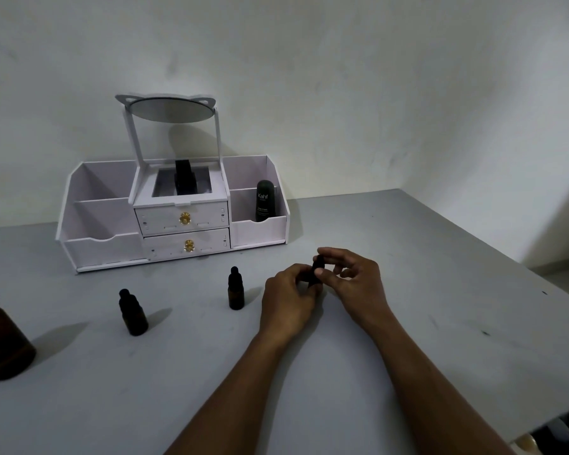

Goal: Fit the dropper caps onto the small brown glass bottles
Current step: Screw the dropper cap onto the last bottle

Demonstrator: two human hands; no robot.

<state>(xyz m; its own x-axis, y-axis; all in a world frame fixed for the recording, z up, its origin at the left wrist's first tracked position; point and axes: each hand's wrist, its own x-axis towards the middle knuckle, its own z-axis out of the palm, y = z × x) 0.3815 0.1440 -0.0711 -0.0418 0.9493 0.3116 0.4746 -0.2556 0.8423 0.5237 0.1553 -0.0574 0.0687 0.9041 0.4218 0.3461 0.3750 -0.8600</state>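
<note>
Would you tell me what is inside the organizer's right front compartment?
A dark Kahf tube stands upright in the organizer. The compartment's front wall hides its base and anything lying low beside it.

A dim, off-white plaster wall (342, 77) fills the upper half of the frame, meeting a side wall at the right. Below it a grey tabletop (408, 323) spans the lower frame, with a strip of pale floor (562, 277) at the right edge.
</note>
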